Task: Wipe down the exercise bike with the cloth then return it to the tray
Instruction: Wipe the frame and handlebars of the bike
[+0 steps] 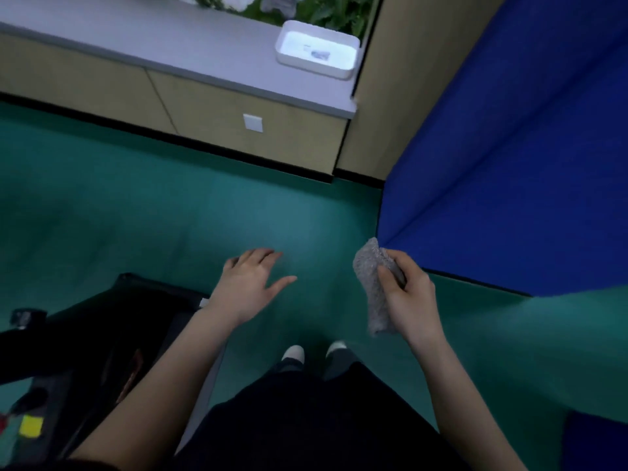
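The exercise bike (85,334) sits low at my left, dark and partly out of view, and I cannot tell from here whether it is wiped. My left hand (249,283) hangs over the floor (136,215) with fingers spread, grasping nothing. My right hand (407,294) pinches the grey cloth (372,283), which dangles bunched from thumb and fingers. I face the counter (170,45), not the bike, so I judge the wiping likely done. What is left is the return: the white tray (317,49) waits on the counter's right end, well apart from the cloth
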`<state>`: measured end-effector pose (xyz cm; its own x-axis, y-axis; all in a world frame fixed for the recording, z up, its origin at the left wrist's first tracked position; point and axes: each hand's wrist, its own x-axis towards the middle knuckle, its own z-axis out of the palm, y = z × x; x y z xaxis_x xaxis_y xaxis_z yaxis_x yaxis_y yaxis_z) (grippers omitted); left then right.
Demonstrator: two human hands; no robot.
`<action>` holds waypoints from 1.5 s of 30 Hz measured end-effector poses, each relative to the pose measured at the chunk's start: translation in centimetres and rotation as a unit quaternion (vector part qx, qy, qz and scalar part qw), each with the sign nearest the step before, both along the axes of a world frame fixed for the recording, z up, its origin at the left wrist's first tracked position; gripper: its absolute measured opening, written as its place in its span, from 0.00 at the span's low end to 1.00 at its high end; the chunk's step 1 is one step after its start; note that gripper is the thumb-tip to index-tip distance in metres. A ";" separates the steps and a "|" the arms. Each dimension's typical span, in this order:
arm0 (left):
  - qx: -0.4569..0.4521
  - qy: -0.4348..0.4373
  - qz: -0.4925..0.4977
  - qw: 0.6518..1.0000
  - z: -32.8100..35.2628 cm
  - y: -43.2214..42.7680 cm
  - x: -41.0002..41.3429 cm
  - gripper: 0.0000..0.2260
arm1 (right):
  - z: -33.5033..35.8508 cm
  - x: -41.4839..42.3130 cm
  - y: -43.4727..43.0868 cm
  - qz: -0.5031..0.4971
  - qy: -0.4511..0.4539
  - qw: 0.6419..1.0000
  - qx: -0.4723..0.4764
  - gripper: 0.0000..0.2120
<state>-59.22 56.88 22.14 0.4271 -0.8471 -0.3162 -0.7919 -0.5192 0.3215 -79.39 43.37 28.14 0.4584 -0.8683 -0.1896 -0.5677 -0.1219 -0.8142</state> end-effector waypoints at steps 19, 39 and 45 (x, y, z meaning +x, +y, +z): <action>-0.035 0.034 0.266 0.963 1.1 -16.7 8.4 0.28 | 0.4 18.3 -25.4 0.216 -0.040 0.974 0.059 0.11; -0.148 0.071 0.450 0.878 0.8 -19.4 31.1 0.28 | -0.9 46.3 -31.7 0.347 -0.023 0.937 0.042 0.11; -0.165 0.028 0.462 0.871 2.2 -17.7 39.8 0.27 | 0.0 56.3 -29.8 0.377 -0.043 0.924 0.046 0.09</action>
